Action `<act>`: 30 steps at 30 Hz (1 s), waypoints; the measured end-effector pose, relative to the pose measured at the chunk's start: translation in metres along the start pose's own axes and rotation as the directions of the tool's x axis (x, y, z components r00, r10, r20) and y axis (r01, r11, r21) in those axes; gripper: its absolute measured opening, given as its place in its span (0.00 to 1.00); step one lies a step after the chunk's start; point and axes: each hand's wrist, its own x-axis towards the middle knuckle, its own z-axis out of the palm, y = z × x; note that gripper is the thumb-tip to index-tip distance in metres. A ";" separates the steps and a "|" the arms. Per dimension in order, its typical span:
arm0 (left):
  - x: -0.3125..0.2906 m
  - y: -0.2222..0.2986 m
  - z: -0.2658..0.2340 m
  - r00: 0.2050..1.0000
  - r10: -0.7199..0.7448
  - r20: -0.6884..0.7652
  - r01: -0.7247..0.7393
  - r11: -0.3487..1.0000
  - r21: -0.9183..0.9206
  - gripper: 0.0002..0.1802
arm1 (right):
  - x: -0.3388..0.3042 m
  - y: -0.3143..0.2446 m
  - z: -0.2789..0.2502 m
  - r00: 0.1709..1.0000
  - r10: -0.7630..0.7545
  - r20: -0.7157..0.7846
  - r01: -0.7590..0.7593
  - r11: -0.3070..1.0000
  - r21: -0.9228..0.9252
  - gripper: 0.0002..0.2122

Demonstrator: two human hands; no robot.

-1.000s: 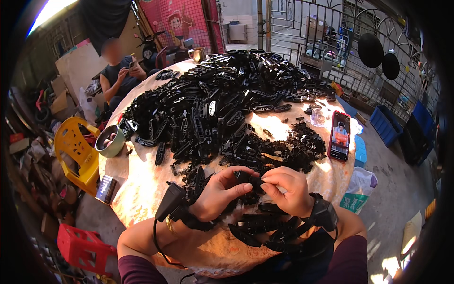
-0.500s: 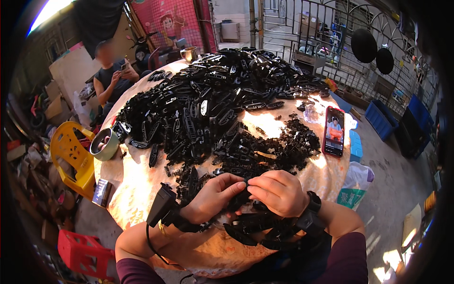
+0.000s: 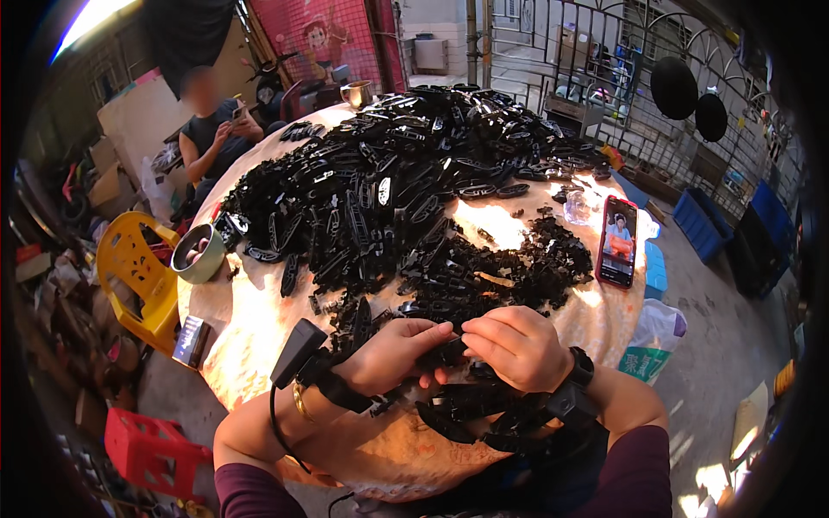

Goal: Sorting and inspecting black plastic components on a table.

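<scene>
Part point(image 3: 446, 351): black, off the table point(image 3: 259, 345), up between both hands over the near side, mostly covered by fingers. Long axis looked roughly crosswise, left hand to right hand, right end a touch higher in view; exact tilt was hidden, can't tell.

Left hand point(image 3: 393, 352) held it: thumb along the upper side, fingertips showing below. Right hand point(image 3: 515, 345) was pinched narrow on the right end, thumb and fingers bunched; whether a small piece sat inside that pinch, can't tell. Neither hand was nearer, both touched; left covered more of it, right had only the end.

Just below, by the right wrist: bars point(image 3: 445, 425), long, black, several lying together. Beyond the fingertips: clips point(image 3: 553, 259), small, black, spread off to the right. Past those, the pile point(image 3: 354, 216) of long black pieces, pointing every way, out toward the far edge. Outermost: phone point(image 3: 617, 242) at the right side, bowl point(image 3: 205, 272) at the left edge, a person point(image 3: 216, 138) far left.
</scene>
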 end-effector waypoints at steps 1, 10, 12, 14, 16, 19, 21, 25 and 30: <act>0.000 0.000 -0.001 1.000 0.000 0.004 0.000 1.000 0.002 0.17 | -0.001 0.001 0.001 1.000 -0.008 0.008 0.008 1.000 -0.001 0.10; -0.004 0.006 -0.003 1.000 -0.016 -0.018 0.018 0.988 0.154 0.18 | -0.004 0.002 0.002 0.997 -0.047 0.055 0.050 0.997 -0.051 0.10; -0.008 0.006 -0.001 0.999 0.048 0.002 -0.047 0.974 0.223 0.19 | -0.005 0.003 0.002 0.997 -0.052 0.065 0.057 0.995 -0.077 0.10; -0.008 0.003 -0.001 0.994 0.109 0.026 -0.112 0.951 0.289 0.21 | -0.004 0.004 0.001 0.997 -0.036 0.067 0.041 0.996 -0.075 0.10; -0.008 -0.002 -0.003 0.959 0.282 0.025 -0.261 0.846 0.466 0.24 | -0.003 0.003 0.002 0.999 0.000 0.040 -0.001 1.000 0.009 0.10; -0.010 -0.003 0.002 0.848 0.521 0.095 -0.443 0.600 0.666 0.23 | -0.002 0.002 0.002 0.986 0.161 0.043 -0.166 0.969 0.182 0.13; -0.015 0.000 0.008 0.819 0.563 0.114 -0.452 0.509 0.732 0.24 | 0.000 0.001 0.004 0.918 0.378 0.122 -0.396 0.847 0.354 0.15; -0.018 -0.002 0.012 0.760 0.633 0.145 -0.464 0.373 0.803 0.22 | -0.002 0.005 0.005 0.926 0.346 0.150 -0.377 0.847 0.376 0.15; -0.021 0.003 0.006 0.773 0.590 0.232 -0.489 0.323 0.810 0.27 | -0.003 0.005 0.004 0.951 0.292 0.100 -0.308 0.890 0.335 0.15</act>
